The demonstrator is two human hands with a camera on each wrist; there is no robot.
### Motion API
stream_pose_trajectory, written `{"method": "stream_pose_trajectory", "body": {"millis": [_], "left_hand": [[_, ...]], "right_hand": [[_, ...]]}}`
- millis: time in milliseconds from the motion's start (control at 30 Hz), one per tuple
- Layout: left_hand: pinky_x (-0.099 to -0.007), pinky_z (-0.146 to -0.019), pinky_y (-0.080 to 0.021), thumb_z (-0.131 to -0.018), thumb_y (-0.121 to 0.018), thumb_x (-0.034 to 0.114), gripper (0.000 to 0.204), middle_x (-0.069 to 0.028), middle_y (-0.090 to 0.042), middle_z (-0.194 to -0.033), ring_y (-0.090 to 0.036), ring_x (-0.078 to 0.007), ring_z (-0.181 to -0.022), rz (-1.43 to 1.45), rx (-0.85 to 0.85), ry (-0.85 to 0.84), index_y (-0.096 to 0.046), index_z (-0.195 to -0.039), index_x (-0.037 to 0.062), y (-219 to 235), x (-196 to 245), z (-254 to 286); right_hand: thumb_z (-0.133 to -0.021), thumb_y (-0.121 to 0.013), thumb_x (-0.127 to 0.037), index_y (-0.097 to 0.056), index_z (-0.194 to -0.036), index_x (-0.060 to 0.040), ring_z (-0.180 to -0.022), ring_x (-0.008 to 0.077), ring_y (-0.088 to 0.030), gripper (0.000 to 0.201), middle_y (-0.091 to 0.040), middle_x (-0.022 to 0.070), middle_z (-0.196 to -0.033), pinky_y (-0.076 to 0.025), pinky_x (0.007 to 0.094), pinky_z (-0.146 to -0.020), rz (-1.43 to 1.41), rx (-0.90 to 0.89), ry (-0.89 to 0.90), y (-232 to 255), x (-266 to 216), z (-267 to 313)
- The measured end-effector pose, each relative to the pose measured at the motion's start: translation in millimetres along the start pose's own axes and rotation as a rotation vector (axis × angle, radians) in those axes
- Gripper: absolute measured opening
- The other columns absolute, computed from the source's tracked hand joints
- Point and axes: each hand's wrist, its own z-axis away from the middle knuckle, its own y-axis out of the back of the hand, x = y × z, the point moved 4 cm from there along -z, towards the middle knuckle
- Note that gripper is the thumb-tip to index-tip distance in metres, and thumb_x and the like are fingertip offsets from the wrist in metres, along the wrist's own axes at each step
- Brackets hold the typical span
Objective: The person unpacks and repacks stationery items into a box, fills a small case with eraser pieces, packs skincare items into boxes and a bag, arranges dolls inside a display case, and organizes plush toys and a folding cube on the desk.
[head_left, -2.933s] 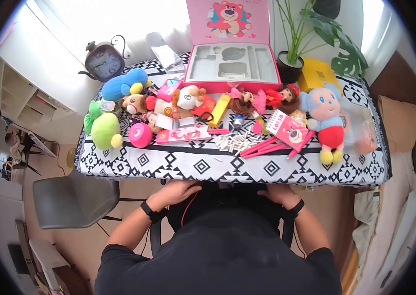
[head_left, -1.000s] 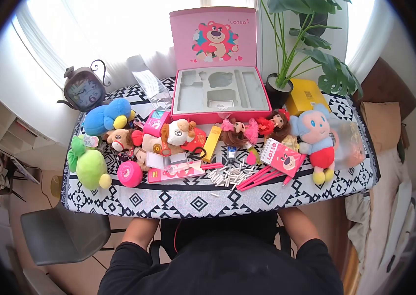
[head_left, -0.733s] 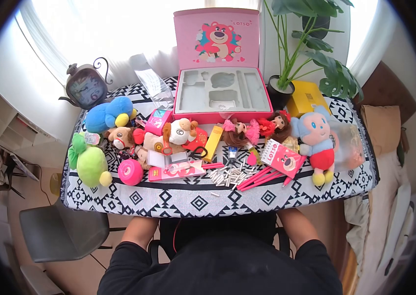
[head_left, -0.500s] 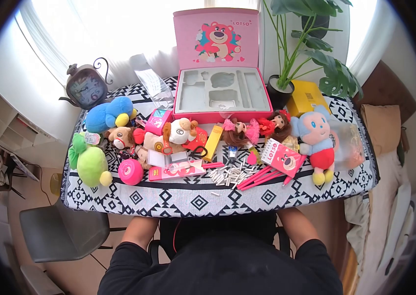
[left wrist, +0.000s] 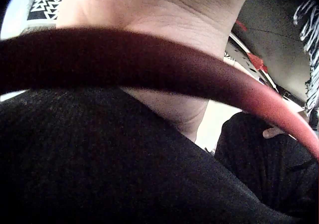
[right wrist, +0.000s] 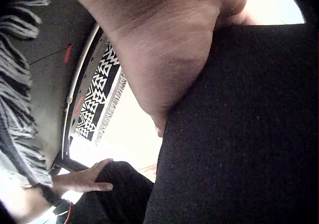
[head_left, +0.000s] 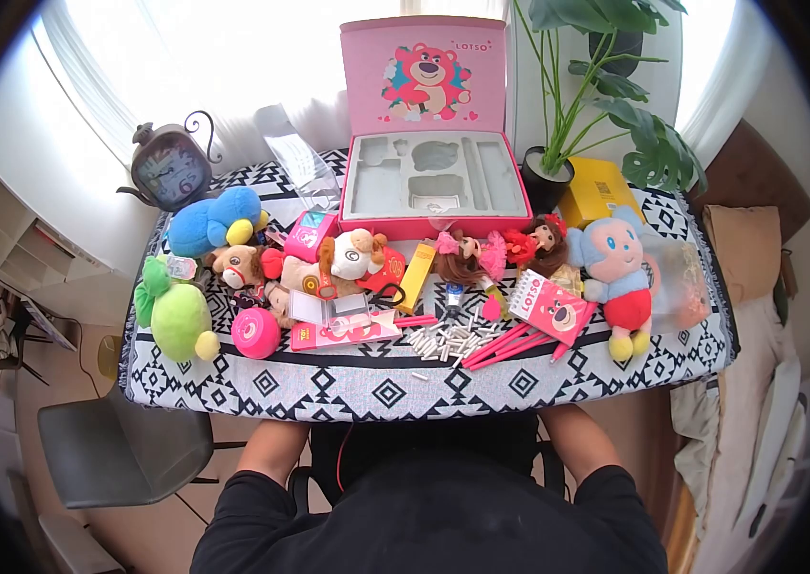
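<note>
In the head view both hands are hidden below the table edge; only the forearms show. My left hand [right wrist: 85, 180] appears in the right wrist view, resting on a dark-trousered knee with thumb and fingers stretched out. Close up in that view, my right hand [right wrist: 162, 54] lies on the other thigh [right wrist: 239, 124], most of its fingers out of sight. Neither hand shows anything held. A dark red cable [left wrist: 149, 62] curves across the left wrist view. Nearest the person on the table are white small sticks [head_left: 453, 342], pink pens [head_left: 503, 346] and a LOTSO notebook [head_left: 550, 308].
An open pink box [head_left: 355, 228] with a moulded grey insert stands at the back. Around it are a clock [head_left: 171, 170], a potted plant [head_left: 547, 177] and a yellow box [head_left: 601, 189]. Plush toys, including a green one [head_left: 178, 323], and dolls crowd the patterned cloth [head_left: 386, 394].
The head view has tilted up, so the table sits lower in the picture and its edge now hides the hands seen on the lap earlier. Over the last half second, almost nothing differs.
</note>
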Motion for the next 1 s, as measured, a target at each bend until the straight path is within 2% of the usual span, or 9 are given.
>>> {"method": "stream_pose_trajectory", "body": {"millis": [700, 1000], "left_hand": [[-0.0520, -0.121, -0.052, -0.108, -0.074, 0.030, 0.053, -0.0276, -0.069, -0.155, -0.066, -0.0474, -0.140, -0.013, -0.061, -0.005, -0.070, -0.151, 0.0007, 0, 40, 54], [-0.0520, -0.121, -0.052, -0.107, -0.074, 0.030, 0.053, -0.0280, -0.068, -0.155, -0.066, -0.0477, -0.141, -0.040, -0.074, -0.032, -0.069, -0.151, 0.0001, 25, 62, 62]], "right_hand": [[-0.106, -0.078, -0.042, -0.065, -0.160, -0.0110, -0.146, 0.0407, -0.065, 0.063, -0.066, 0.0176, -0.164, -0.050, 0.0528, -0.126, -0.106, -0.076, -0.042, 5, -25, 26], [-0.106, -0.078, -0.041, -0.065, -0.160, -0.0104, -0.146, 0.0412, -0.065, 0.064, -0.066, 0.0180, -0.164, -0.050, 0.0530, -0.126, -0.136, -0.077, -0.058, 26, -43, 32]]}}
